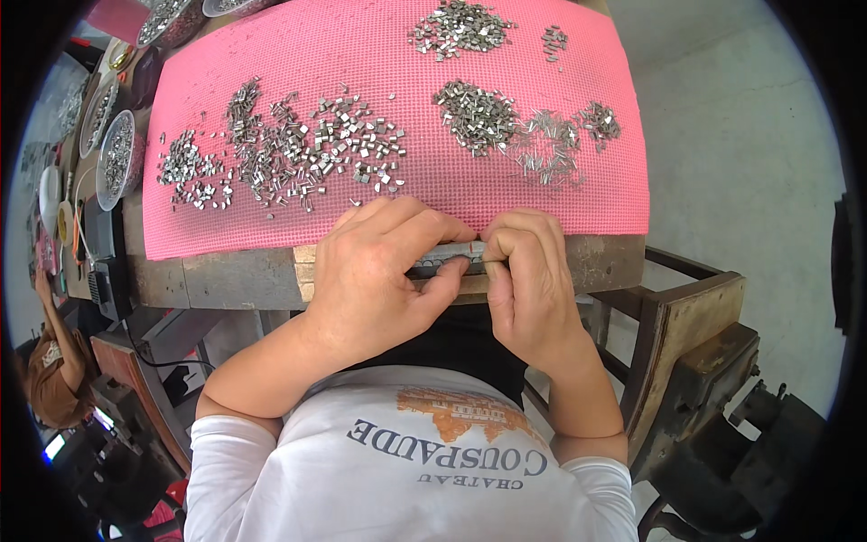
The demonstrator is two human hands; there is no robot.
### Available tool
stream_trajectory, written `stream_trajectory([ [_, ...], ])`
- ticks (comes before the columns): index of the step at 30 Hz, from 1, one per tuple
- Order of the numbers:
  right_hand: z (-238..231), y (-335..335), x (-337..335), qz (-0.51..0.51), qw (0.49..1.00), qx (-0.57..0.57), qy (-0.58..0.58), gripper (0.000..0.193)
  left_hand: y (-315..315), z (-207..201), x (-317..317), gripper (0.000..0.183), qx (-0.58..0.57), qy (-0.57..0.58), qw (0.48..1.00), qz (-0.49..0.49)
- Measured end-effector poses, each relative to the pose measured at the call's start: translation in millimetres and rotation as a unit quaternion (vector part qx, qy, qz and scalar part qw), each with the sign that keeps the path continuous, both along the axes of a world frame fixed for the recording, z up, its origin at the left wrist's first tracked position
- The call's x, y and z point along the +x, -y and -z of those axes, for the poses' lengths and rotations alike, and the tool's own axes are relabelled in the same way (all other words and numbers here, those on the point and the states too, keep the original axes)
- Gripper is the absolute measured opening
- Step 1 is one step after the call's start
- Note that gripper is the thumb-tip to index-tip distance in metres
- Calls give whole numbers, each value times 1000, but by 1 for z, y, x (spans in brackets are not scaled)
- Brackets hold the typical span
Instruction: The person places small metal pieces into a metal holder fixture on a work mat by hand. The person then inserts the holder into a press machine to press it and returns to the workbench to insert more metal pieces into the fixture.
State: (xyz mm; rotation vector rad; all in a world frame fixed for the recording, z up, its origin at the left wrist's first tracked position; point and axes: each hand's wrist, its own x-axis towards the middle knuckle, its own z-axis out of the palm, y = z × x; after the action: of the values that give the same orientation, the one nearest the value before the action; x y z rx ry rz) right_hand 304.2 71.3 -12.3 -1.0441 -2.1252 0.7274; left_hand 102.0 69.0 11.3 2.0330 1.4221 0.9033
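A grey bar-shaped piece (449, 254), likely metal, with a row of small rounded shapes along its near side, lies at the table's front edge. My left hand (375, 262) is closed on it, the thumb pressing its near side and the fingers over the far side. At the bar's right end my right hand (533, 280) is closed in a pinch, and whatever its fingertips grip is hidden. Beyond the hands, loose small metal pieces (352, 140) are spread over a pink mesh mat (406, 72). Thin silvery pins (548, 149) lie to the right, beside a heap of metal bits (476, 117).
More small metal parts (461, 29) are heaped at the mat's far side. Clear plastic bowls of parts (117, 161) line the left. A wooden table edge (226, 278) runs beneath the mat. Another person (59, 366) is at far left. A wooden stand (691, 325) is at right.
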Motion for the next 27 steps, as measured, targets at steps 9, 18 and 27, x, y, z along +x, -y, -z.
stream_trajectory([
  [9,-17,-3,-4,-5,998,8,54,35,-1,1,2,28,18,-8,1000,-11],
  [18,-33,-5,-14,-22,979,95,181,28,2,6,-1,25,17,-3,1000,-15],
  [27,-19,3,4,-8,986,139,87,26,4,-4,-21,51,-23,21,997,65],
])
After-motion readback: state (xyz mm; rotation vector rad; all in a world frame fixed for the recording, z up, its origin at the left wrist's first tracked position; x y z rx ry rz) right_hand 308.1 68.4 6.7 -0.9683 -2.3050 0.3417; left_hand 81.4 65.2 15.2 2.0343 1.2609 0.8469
